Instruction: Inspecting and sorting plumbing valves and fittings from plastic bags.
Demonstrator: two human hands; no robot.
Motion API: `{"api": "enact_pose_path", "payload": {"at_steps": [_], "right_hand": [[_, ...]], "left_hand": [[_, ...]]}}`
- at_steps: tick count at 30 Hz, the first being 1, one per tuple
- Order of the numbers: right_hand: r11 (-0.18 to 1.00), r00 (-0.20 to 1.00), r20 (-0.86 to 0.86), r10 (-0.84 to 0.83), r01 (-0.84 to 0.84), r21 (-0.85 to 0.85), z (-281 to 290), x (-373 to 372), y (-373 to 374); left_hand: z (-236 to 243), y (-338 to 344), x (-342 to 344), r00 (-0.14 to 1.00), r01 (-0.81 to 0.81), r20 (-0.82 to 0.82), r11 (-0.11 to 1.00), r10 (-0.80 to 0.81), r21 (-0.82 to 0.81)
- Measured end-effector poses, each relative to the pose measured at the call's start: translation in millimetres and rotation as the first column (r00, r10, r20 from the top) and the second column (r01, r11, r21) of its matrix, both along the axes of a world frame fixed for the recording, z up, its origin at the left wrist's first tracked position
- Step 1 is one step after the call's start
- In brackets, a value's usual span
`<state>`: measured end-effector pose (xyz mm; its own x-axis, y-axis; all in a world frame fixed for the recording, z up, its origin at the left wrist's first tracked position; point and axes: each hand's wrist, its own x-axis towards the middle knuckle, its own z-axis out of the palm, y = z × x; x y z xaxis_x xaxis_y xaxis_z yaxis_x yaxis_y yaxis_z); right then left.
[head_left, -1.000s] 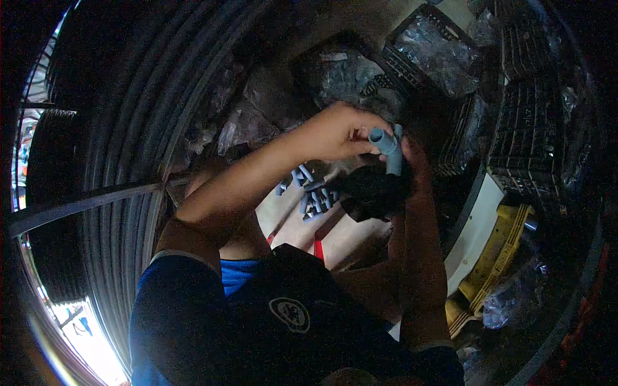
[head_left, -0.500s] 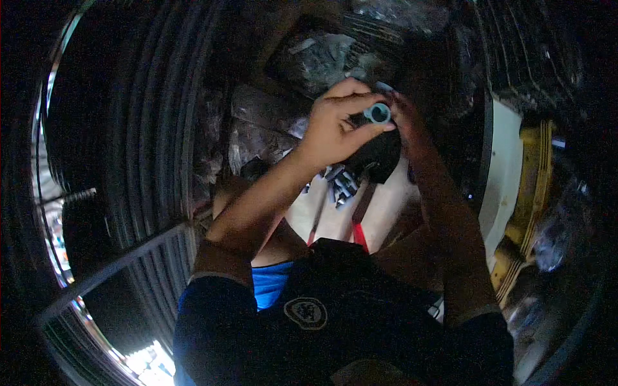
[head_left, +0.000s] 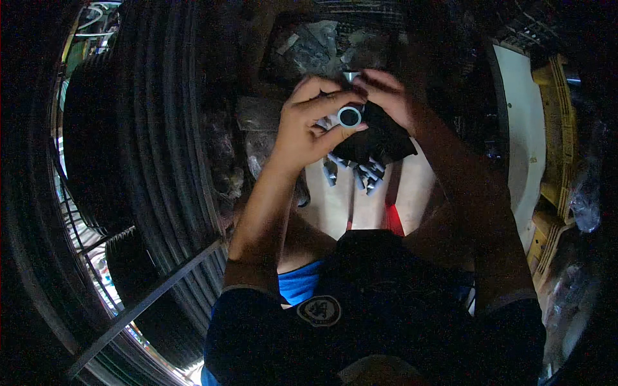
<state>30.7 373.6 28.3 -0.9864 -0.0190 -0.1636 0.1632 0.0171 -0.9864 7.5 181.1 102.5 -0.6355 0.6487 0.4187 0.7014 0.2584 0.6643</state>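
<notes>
Two hands [head_left: 344, 119] pinch one ringed fitting [head_left: 349, 116] above several others [head_left: 360, 172].

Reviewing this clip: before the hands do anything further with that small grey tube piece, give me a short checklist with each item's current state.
1. Left hand has the grey tube piece pinched between thumb and fingers: ok.
2. Right hand is on the piece's far side, over the black bag: ok.
3. Open round end of the piece faces the camera, bore in view: ok.
4. Whether the bore is free of debris: cannot tell, it is dark inside.
5. Loose grey pieces lie on the pale surface below the hands, apart from the held one: ok.
6. Exactly how the right hand grips the bag: cannot tell, the fingers are hidden.
</notes>
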Motion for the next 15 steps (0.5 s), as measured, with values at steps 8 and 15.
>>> {"api": "enact_pose_path", "payload": {"at_steps": [8, 15], "right_hand": [[0.961, 0.962, -0.143, 0.231, -0.249, -0.121, 32, -21, 28], [0.938, 0.876, -0.336, 0.345, -0.329, 0.107, 39, -17, 31]], "left_hand": [[-11, -1, -6, 0.944, -0.286, 0.198, 0.953, 0.263, 0.102], [-23, -1, -3, 0.912, -0.334, 0.241, 0.942, 0.331, -0.032]]}}
